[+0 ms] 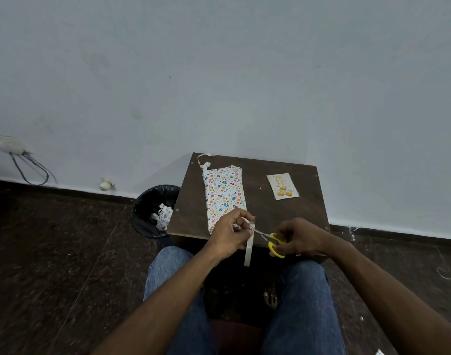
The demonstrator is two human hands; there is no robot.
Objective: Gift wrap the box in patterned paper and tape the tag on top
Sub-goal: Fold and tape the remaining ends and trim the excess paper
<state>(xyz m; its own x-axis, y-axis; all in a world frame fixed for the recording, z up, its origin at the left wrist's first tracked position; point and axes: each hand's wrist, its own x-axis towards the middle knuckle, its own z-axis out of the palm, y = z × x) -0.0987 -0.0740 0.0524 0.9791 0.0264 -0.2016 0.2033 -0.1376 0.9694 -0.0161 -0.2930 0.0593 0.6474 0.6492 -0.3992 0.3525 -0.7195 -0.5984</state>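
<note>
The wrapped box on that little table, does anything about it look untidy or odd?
A little. At the far end of the wrapped box, a loose curl of paper strip trails toward the edge of the table, and the paper's far edge looks ragged.

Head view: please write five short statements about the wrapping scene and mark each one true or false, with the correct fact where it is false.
1. The wrapped box lies on the dark table. True.
2. The tag is already taped on top of the box. False: it lies on the table, to the right of the box and apart from it.
3. The right hand holds yellow-handled scissors. True.
4. The left hand is idle and holds nothing. False: it holds a strip of tape, which hangs down past the table edge.
5. The black bin stands to the right of the table. False: it stands to the left, with paper scraps inside.
</note>
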